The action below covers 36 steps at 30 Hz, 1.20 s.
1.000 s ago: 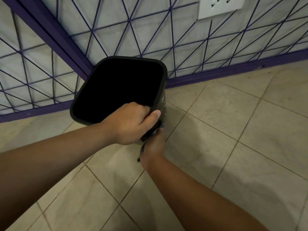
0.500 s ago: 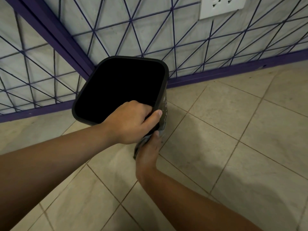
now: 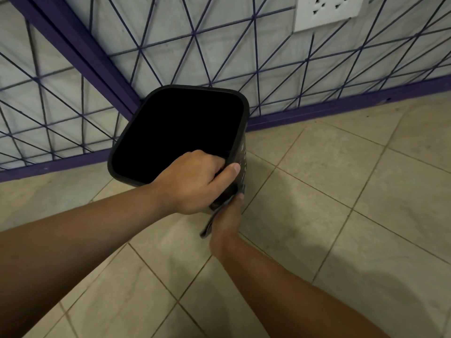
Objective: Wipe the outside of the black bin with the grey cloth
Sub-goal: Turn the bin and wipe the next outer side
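Observation:
The black bin [image 3: 244, 111] is tilted with its open mouth toward me, near the corner of the room. My left hand [image 3: 192, 179] grips its near rim, fingers inside and thumb on the outer wall. Below it, my right hand [image 3: 227, 218] presses the grey cloth [image 3: 207, 228] against the bin's near outer side. Most of the cloth is hidden under that hand and behind the bin; a dark strip hangs down by the wrist.
Beige floor tiles [image 3: 317, 191] spread to the right and toward me. Tiled walls with purple lines and a purple skirting [image 3: 341, 108] meet in a corner behind the bin. A white wall socket [image 3: 327, 11] sits high on the right.
My right hand with the cloth has slid along the bin's lower outer side, shifting a little left and then back up. The left hand and the bin have hardly moved.

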Tool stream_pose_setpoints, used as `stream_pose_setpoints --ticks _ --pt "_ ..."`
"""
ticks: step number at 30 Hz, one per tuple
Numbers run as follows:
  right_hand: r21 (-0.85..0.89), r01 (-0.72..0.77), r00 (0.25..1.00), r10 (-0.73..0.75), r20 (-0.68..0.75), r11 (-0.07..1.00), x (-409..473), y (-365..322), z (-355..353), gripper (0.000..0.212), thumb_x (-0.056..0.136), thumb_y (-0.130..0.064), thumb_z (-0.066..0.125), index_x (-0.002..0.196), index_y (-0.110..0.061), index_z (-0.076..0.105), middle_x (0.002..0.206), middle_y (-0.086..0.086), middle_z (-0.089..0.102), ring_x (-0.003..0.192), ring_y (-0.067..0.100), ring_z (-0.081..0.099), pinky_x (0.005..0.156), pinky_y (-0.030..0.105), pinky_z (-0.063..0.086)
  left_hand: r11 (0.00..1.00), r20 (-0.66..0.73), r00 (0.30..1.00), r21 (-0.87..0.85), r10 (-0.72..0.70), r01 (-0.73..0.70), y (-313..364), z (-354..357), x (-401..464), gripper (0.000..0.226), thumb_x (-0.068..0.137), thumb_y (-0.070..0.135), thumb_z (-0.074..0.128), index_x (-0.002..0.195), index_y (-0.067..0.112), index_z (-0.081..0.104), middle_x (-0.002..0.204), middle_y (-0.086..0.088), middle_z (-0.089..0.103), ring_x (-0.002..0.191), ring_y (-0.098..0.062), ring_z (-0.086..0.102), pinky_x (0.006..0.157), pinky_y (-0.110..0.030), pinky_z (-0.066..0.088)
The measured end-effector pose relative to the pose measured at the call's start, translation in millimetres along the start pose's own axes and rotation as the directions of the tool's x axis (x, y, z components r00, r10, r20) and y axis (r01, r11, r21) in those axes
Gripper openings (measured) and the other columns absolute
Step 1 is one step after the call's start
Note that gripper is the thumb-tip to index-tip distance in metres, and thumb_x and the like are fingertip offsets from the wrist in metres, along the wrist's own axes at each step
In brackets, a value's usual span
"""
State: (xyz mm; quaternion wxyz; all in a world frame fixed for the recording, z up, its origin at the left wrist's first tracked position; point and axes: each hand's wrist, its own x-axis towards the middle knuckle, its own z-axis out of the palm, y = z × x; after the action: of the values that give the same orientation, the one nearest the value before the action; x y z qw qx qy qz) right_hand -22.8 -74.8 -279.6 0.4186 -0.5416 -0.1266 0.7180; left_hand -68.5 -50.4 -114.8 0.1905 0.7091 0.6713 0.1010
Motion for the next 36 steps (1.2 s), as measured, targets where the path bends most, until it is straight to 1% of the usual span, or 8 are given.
stream_pose_setpoints --ticks 2,5,10,15,19,26,30,36 --pt "0.015 -0.005 1.0 0.005 0.019 1.0 0.1 -1.0 4.0 0.093 0.086 -0.084 0.028 0.158 -0.028 0.043 0.162 0.002 0.047 0.153 0.022 0.04 0.128 0.051 0.032 1.0 -0.002 1.0 -0.002 0.0 0.0 0.2 -0.2 0.1 0.054 0.098 0.05 0.036 0.055 0.02 0.045 0.046 0.003 0.043 0.044 -0.012 0.048 0.049 -0.034 0.038" --pt "0.007 0.049 0.995 -0.049 0.089 0.999 -22.0 -1.7 1.8 0.109 0.071 -0.096 0.039 0.159 -0.032 0.039 0.165 0.004 0.042 0.156 0.022 0.035 0.129 0.052 0.029 1.0 -0.004 1.0 -0.009 -0.003 0.003 0.1 -0.2 0.0 0.054 0.099 0.05 0.037 0.055 0.02 0.046 0.046 0.002 0.044 0.044 -0.011 0.047 0.049 -0.032 0.036" --pt "0.071 -0.052 0.997 0.048 0.056 0.996 0.0 -6.8 3.2 0.077 0.091 -0.069 0.032 0.154 -0.028 0.048 0.153 0.004 0.058 0.143 0.023 0.052 0.124 0.052 0.039 1.0 0.0 1.0 -0.017 -0.012 0.012 -0.2 0.1 0.5 0.053 0.099 0.048 0.038 0.056 0.02 0.048 0.046 0.003 0.045 0.043 -0.011 0.048 0.048 -0.028 0.035" --pt "0.051 -0.033 0.998 0.03 0.05 0.998 -22.1 -5.7 11.3 0.106 0.069 -0.082 0.033 0.163 -0.032 0.03 0.172 0.002 0.029 0.161 0.025 0.023 0.131 0.055 0.023 0.999 0.002 1.0 -0.035 -0.002 0.002 -2.3 0.5 0.5 0.055 0.101 0.048 0.04 0.057 0.018 0.051 0.046 0.001 0.048 0.044 -0.013 0.05 0.047 -0.032 0.039" --pt "0.026 -0.102 0.995 0.102 -0.005 0.994 16.0 4.0 6.2 0.11 0.066 -0.086 0.031 0.162 -0.031 0.034 0.172 0.0 0.029 0.162 0.023 0.021 0.131 0.054 0.021 1.0 0.002 1.0 -0.01 0.016 -0.016 -3.2 -0.6 2.5 0.053 0.101 0.046 0.04 0.056 0.019 0.048 0.046 0.003 0.044 0.047 -0.014 0.05 0.047 -0.027 0.033" --pt "0.008 -0.031 0.997 0.03 0.073 0.999 -21.1 -8.0 11.0 0.11 0.07 -0.084 0.036 0.166 -0.031 0.024 0.174 -0.005 0.024 0.163 0.016 0.016 0.133 0.049 0.017 0.999 0.039 0.999 -0.035 0.026 -0.025 -9.4 -4.5 8.5 0.057 0.095 0.055 0.036 0.058 0.014 0.051 0.048 0.0 0.047 0.044 -0.015 0.048 0.049 -0.04 0.043" --pt "0.066 -0.124 0.992 0.121 0.044 0.99 2.4 -19.9 8.4 0.071 0.103 -0.059 0.031 0.164 -0.024 0.031 0.169 0.003 0.036 0.157 0.023 0.031 0.131 0.048 0.025 1.0 0.033 0.999 -0.019 0.022 -0.021 -9.8 -5.2 9.5 0.057 0.094 0.055 0.036 0.057 0.014 0.05 0.046 0.002 0.044 0.046 -0.017 0.047 0.047 -0.031 0.036" --pt "-0.016 -0.019 0.996 0.021 0.088 1.0 -33.8 -15.0 12.2 0.095 0.084 -0.077 0.032 0.166 -0.03 0.023 0.172 -0.003 0.027 0.161 0.019 0.023 0.132 0.048 0.021 0.999 0.05 0.999 -0.035 -0.005 0.006 -9.4 -4.3 10.8 0.056 0.1 0.048 0.043 0.054 0.016 0.046 0.046 0.002 0.041 0.041 -0.013 0.041 0.046 -0.03 0.033"
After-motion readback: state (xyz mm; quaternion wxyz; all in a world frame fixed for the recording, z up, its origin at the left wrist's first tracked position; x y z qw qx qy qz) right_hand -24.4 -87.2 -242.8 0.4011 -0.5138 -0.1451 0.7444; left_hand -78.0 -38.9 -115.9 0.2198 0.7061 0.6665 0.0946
